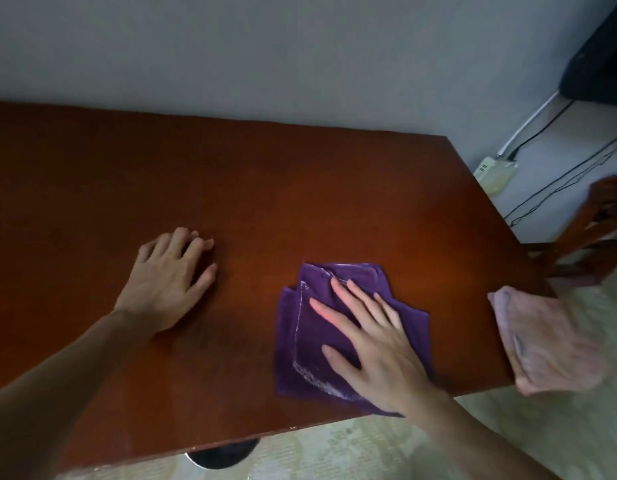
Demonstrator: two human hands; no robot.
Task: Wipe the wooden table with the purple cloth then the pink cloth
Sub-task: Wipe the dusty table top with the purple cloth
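Note:
A folded purple cloth [310, 344] lies on the reddish-brown wooden table [265, 188], near its front right part. My right hand [369, 337] rests flat on top of this cloth, fingers spread and pointing away from me. My left hand [168, 275] lies palm down on the bare wood to the left, fingers slightly curled, holding nothing. A pink cloth [546, 344] sits crumpled at the table's right front corner, partly hanging over the edge, a hand's width from the purple one.
A grey wall [265, 57] runs behind the table. A wooden chair [598, 223] stands off the right end. On the floor at the right lie a white power strip [494, 171] and black cables [559, 174]. A dark object fills the upper right corner.

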